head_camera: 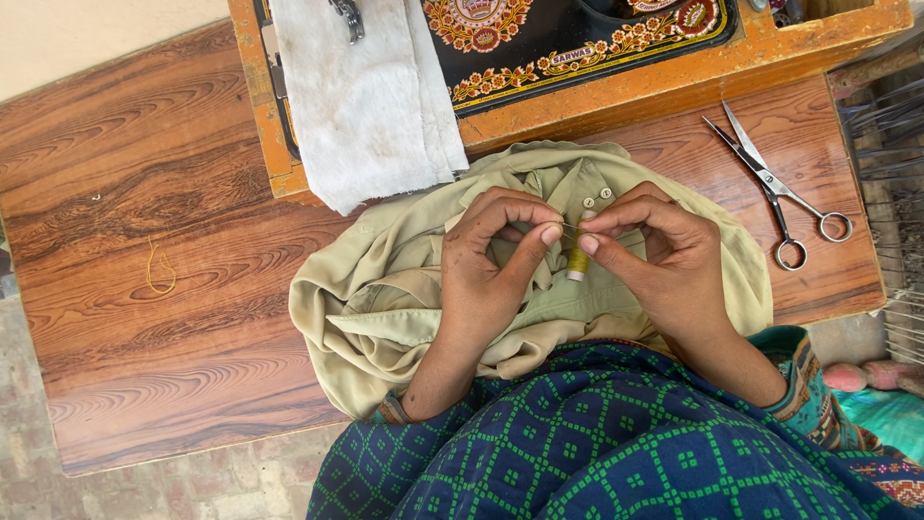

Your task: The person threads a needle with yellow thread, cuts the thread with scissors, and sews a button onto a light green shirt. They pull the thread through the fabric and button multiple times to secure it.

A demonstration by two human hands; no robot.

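A crumpled olive-beige shirt (385,299) with small buttons lies bunched at the near edge of the wooden table (144,221). Over it my left hand (486,274) and my right hand (659,265) meet fingertip to fingertip. Between the pinched tips runs a thin needle or thread, too fine to tell which hand holds which part. A small spool of olive thread (577,262) stands under my right fingers. Both hands have their fingers curled in a pinch.
A pair of steel scissors (775,188) lies at the right of the table. A black decorated sewing machine (568,34) on an orange base sits at the back, with a white cloth (361,106) draped over it. A loose yellow thread (160,270) lies at the left.
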